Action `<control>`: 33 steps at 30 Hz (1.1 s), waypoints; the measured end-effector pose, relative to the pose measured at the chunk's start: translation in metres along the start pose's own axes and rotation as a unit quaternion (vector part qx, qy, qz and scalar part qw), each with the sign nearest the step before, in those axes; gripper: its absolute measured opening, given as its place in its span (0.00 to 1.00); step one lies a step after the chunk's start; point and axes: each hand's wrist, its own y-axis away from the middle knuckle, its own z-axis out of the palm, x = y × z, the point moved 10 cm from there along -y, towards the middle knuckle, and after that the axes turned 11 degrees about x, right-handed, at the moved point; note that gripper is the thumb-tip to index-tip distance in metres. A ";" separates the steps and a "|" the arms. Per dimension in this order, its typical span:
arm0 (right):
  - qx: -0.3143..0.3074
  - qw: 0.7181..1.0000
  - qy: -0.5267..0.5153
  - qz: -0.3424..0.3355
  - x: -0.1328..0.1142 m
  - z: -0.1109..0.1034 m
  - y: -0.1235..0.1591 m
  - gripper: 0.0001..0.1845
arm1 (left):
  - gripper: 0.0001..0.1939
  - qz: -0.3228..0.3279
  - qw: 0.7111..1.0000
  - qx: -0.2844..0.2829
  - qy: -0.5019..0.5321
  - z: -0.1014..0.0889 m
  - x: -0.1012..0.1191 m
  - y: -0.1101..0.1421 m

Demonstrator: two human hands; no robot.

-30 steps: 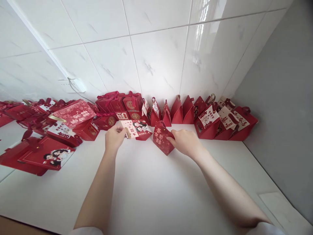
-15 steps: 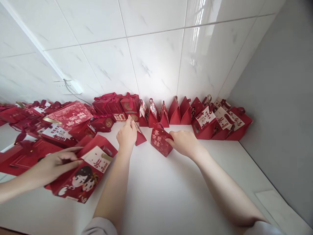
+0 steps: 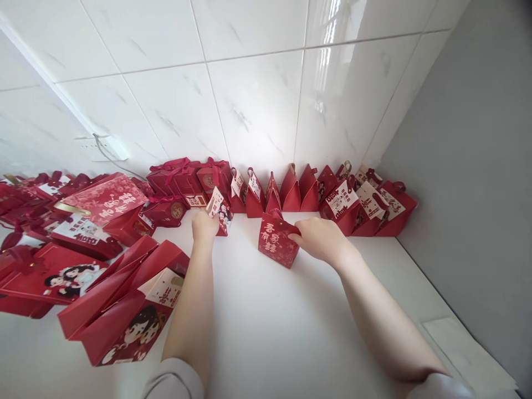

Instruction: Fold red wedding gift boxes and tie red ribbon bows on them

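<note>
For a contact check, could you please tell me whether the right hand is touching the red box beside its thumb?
Touching: the head view shows the right hand gripping the red box at its upper right edge.

Glossy white, grey-veined wall tiles [image 3: 253,124] — a white rectangular socket block [image 3: 114,148] with thin grey cable [image 3: 98,145] before them — adjoin a flat grey surface [image 3: 469,166].
</note>
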 end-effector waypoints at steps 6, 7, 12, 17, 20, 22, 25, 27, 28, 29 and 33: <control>-0.002 1.000 -0.014 -0.010 0.001 0.001 0.000 0.14 | 0.43 0.021 0.998 0.040 -0.038 -0.021 0.009 0.009; -0.002 1.000 -0.017 -0.014 0.002 0.001 0.000 0.14 | 0.44 0.035 0.996 0.056 -0.059 -0.032 0.016 0.017; -0.002 0.995 -0.088 -0.052 0.006 -0.004 0.004 0.14 | 0.30 0.202 0.977 -0.062 0.034 -0.053 0.086 0.074; -0.010 0.970 -0.234 -0.072 0.013 -0.014 0.013 0.08 | 0.31 0.308 0.880 -0.338 0.128 -0.032 0.128 0.148; -0.009 0.968 -0.246 -0.054 0.020 -0.019 0.018 0.09 | 0.23 0.341 0.868 -0.339 0.124 -0.028 0.134 0.161; 0.026 0.968 -0.242 -0.054 0.021 -0.032 0.023 0.10 | 0.18 0.340 0.871 -0.338 0.109 -0.023 0.132 0.162; 0.148 0.953 -0.251 -0.085 0.016 -0.073 0.041 0.11 | 0.15 0.341 0.874 -0.334 0.094 -0.022 0.129 0.158; 0.208 0.931 -0.277 -0.114 0.009 -0.096 0.057 0.10 | 0.13 0.351 0.875 -0.321 0.092 -0.026 0.129 0.157; 0.218 0.924 -0.288 -0.124 0.004 -0.101 0.063 0.09 | 0.12 0.360 0.874 -0.313 0.091 -0.029 0.131 0.157; 0.217 0.922 -0.293 -0.132 -0.001 -0.102 0.066 0.08 | 0.12 0.372 0.872 -0.305 0.089 -0.031 0.133 0.158; 0.155 0.938 -0.276 -0.141 -0.026 -0.068 0.055 0.13 | 0.12 0.404 0.869 -0.278 0.069 -0.036 0.140 0.166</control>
